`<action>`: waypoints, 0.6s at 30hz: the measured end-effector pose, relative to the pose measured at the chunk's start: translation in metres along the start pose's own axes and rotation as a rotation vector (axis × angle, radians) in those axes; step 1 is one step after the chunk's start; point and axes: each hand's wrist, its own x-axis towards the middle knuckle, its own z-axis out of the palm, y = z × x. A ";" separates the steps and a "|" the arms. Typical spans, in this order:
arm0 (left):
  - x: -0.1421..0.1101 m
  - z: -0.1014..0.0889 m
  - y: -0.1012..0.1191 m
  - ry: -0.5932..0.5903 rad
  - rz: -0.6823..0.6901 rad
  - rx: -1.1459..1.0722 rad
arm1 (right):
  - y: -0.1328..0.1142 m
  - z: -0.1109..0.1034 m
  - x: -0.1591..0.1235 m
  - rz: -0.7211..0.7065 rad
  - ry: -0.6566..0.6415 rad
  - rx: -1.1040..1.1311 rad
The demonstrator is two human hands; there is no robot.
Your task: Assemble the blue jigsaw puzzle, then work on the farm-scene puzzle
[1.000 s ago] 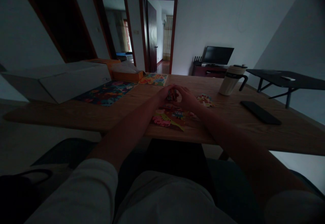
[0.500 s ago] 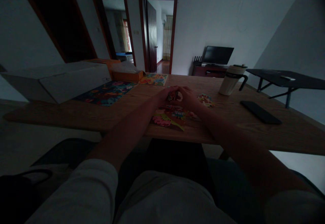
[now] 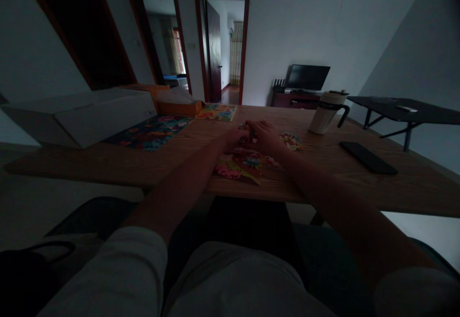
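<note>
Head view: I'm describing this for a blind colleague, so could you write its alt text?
A person's left hand and right hand are close together around small colourful pieces, just beyond a colourful puzzle picture on a wooden table in a dim room. To the right are a handled jug and a dark flat object; to the left, a white box.

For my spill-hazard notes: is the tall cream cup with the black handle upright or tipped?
Upright: the tall cream cup stands base-down on the brown wooden table, its top uppermost.
</note>
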 end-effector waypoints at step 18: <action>0.009 -0.015 -0.003 0.187 0.178 0.365 | 0.085 -0.019 -0.013 0.480 0.066 -0.006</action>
